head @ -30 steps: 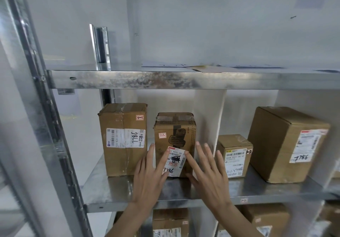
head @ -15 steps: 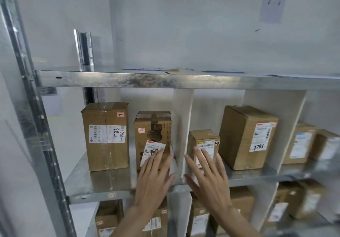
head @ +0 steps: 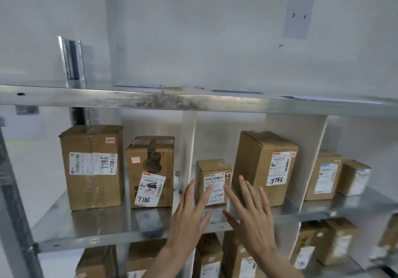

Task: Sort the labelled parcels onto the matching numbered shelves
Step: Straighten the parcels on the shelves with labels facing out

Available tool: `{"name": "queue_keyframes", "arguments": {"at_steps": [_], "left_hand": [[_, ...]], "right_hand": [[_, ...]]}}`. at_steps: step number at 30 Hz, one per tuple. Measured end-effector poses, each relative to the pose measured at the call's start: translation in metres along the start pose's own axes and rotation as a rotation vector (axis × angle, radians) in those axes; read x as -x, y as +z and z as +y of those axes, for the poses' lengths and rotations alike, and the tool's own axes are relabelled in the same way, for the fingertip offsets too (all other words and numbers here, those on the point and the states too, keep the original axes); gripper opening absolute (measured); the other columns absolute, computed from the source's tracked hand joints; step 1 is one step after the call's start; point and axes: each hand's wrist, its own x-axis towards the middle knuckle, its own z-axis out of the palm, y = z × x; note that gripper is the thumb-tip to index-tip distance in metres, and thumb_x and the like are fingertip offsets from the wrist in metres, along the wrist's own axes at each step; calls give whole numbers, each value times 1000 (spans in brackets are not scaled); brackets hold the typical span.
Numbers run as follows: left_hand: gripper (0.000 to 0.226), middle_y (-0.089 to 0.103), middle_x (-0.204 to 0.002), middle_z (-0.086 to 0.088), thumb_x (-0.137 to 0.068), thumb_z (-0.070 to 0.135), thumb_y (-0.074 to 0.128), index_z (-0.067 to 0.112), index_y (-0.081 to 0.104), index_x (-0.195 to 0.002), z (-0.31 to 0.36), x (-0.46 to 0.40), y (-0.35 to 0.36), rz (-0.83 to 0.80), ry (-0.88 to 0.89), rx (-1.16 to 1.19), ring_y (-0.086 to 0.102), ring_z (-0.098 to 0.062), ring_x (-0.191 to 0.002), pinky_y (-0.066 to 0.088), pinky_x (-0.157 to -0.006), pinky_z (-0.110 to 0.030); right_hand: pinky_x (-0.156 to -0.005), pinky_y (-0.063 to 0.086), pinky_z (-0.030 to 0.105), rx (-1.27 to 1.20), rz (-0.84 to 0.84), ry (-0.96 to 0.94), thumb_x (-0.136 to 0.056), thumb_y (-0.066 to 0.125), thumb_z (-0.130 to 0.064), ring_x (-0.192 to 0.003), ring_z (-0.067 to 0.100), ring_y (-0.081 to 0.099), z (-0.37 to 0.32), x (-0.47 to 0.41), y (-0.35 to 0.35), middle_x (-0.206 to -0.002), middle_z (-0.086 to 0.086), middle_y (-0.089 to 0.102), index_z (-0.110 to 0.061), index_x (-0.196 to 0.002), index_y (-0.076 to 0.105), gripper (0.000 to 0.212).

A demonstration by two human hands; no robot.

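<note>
Left bay of the metal shelf [head: 120, 223]: tall parcel [head: 92, 167] at the left end, handwritten 7786 sideways on its label, unmoved over the last second. Next to it, the taped parcel [head: 151, 172] with the tilted 7786 label stands against the left face of the white divider [head: 188, 148]. A second ago both hands were flanking this box near the front edge; half a second ago they were already off it and sliding right. It now stands free, nothing touching it, so I read that placement as done

Left hand [head: 189, 215] is now in front of the divider, fingers straight and spread, holding nothing; fingertips overlap the left edge of the small parcel [head: 213, 180] in the middle bay, contact unclear. That small box sits near the shelf's front edge, just right of the divider, marked with something like "-2" at its top right corner; the handwritten number on its label is partly covered by fingers

Right hand [head: 252, 217] likewise flat and splayed, empty, to the right of the small box, in front of the big parcel [head: 265, 165] labelled 7786

Likely next: squaring up or checking the small box. Neither hand has a grip on it yet

Paper sign [head: 298, 17] on the wall above reads "2 2"; further parcels in the right bay, labels too blurred to read
</note>
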Motion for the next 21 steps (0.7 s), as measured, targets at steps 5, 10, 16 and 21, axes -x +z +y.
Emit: {"name": "queue_keyframes", "arguments": {"at_steps": [5,10,16,21], "left_hand": [[93,-36,-162,4,-102,49,51,58,-31,-144,14,-22,31,-53,-80,-54,2,-17,-157,30,-114,-21],[102,-49,-154,2,-102,42,55,55,-39,-141,17,-35,58,-101,-196,-166,-6,-20,-157,37,-118,-30],[103,-54,-149,8,-102,43,53,55,-43,-138,14,-46,71,-119,-275,-182,-6,-17,-156,38,-118,-35],[96,-41,-159,9,-106,38,48,57,-41,-138,8,-53,77,-96,-283,-149,8,-15,-156,40,-116,-31]], "right_hand": [[-123,19,53,-51,-91,-32,-66,91,-59,-151,37,34,25,-20,25,-169,19,23,-33,-165,23,122],[-125,15,53,-104,-159,-75,-53,98,-58,-153,37,29,41,-36,57,-168,22,22,-33,-165,19,139],[-122,18,53,-150,-137,-143,-55,97,-58,-152,38,31,47,-46,82,-167,24,25,-31,-165,21,136],[-123,17,54,-151,-106,-163,-67,96,-34,-152,37,34,49,-53,95,-166,24,27,-32,-165,18,125]]}}
